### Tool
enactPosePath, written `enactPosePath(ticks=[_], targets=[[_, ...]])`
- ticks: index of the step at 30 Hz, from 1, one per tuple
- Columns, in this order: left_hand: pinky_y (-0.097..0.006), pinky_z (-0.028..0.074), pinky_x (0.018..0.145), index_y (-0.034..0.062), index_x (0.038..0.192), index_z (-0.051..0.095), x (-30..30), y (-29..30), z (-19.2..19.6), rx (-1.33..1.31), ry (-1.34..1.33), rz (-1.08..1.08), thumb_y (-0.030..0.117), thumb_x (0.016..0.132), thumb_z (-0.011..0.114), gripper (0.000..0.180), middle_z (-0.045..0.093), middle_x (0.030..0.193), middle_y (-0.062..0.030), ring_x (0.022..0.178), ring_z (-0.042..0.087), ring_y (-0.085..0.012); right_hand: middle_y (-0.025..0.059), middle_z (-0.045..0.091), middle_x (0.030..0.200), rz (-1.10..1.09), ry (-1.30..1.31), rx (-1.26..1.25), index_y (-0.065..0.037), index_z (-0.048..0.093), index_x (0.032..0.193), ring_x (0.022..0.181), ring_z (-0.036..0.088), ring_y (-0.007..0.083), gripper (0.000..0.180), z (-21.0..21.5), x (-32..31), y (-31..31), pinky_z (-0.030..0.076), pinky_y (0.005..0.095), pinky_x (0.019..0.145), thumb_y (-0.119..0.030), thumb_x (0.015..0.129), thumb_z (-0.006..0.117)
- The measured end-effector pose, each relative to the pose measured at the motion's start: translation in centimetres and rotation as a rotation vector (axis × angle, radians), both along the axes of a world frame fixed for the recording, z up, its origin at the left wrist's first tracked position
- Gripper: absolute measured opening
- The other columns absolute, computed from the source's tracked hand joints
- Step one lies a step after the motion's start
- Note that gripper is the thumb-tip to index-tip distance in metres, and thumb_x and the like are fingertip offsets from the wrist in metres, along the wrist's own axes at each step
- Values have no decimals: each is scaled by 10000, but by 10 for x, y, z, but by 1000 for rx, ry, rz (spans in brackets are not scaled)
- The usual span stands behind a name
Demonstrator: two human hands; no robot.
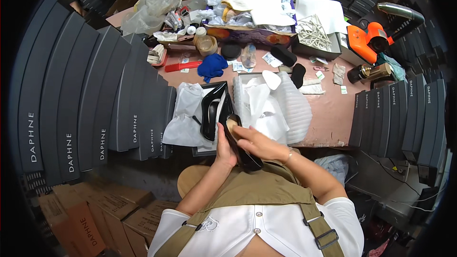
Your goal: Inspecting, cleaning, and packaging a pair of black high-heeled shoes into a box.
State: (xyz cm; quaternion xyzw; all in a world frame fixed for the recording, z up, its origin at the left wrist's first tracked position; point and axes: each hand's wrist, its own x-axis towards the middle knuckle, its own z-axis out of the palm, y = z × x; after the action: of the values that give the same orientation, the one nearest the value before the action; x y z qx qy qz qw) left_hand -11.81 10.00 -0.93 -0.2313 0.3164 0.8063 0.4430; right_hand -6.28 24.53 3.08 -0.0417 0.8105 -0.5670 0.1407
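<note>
Black high-heeled shoe (240, 145) held over the lap, just off the near edge of the pink surface (328, 109). Left hand (224, 147) clamped around its middle; right hand (254, 142) laid over the top, fingers closed on the upper. Its mate (212, 112) lies in an open box (200, 150) on white tissue (185, 114). Likely light, stiff-soled, glossy and scuff-prone; best taken at the waist, not the thin heel.
</note>
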Motion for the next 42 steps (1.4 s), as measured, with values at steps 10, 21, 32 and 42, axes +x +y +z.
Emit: enactPosePath(ticks=[10, 21, 32, 42], targets=[[-431, 376, 1046, 77, 1402, 335, -4, -12, 12, -60, 161, -87, 684, 914, 320, 779, 466, 1347, -119, 1265, 433, -260, 154, 473, 978, -22, 47, 131, -22, 483, 960, 1042, 464, 335, 501, -28, -40, -20, 218, 542, 1039, -449, 1021, 229], [-363, 534, 667, 118, 1047, 493, -51, -1, -48, -341, 218, -298, 509, 947, 488, 404, 595, 806, -101, 715, 608, -210, 177, 475, 1017, 99, 132, 213, -86, 433, 1159, 1063, 447, 376, 335, -67, -9, -41, 241, 602, 1004, -330, 1013, 254], [-350, 545, 627, 84, 1098, 496, -37, -2, -7, -174, 316, -367, 356, 1006, 430, 295, 607, 819, -98, 702, 638, -209, 199, 435, 1387, -14, -401, -508, 1, 547, 1262, 1255, 421, 323, 427, 14, 58, -4, 341, 359, 1034, -295, 1004, 379], [-268, 503, 659, 99, 1015, 572, -41, 22, -31, -157, 288, -410, 373, 993, 469, 294, 604, 824, -28, 733, 599, -123, 330, 102, 1510, -315, 122, 567, 59, 602, 835, 1407, 147, 478, 314, -56, 8, -31, 214, 712, 1007, -242, 878, 521]])
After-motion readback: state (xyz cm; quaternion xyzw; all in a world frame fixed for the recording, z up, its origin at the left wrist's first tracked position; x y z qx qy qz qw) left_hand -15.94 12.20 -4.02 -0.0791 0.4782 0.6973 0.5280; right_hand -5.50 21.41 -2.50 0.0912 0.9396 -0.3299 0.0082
